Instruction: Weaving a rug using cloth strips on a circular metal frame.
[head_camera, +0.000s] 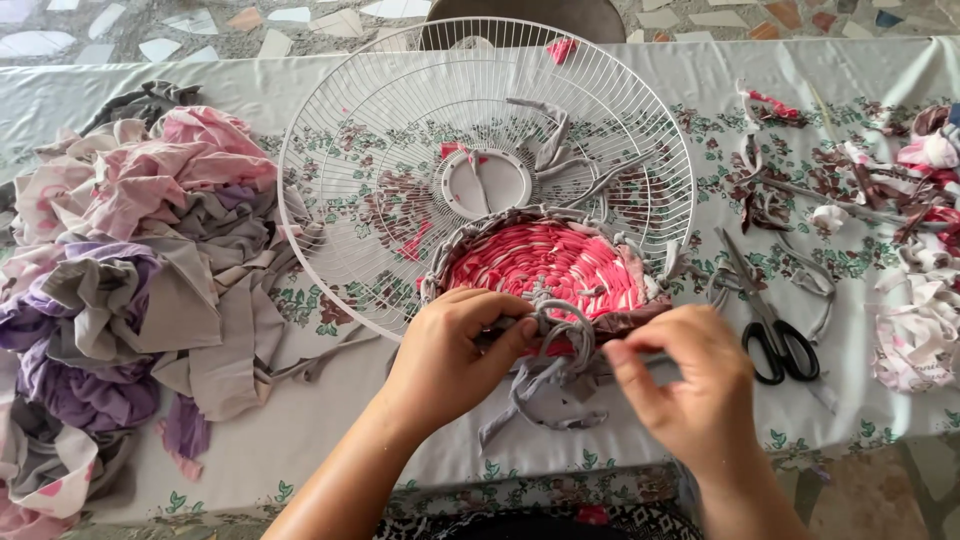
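L hand (450, 345) fingers pinched on a grey fabric strip (560, 345); R hand (690, 385) thumb & forefinger closed on same strip, near edge of pink woven mat (545, 265). Mat sits on white fan guard (400, 130). Scissors (770, 320) right, fabric pile (130, 260) left, on tablecloth (320, 430).

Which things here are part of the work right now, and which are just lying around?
In use: left hand, right hand, grey strip, woven pink round, fan guard.

Lying about: scissors, cloth pile, scraps.
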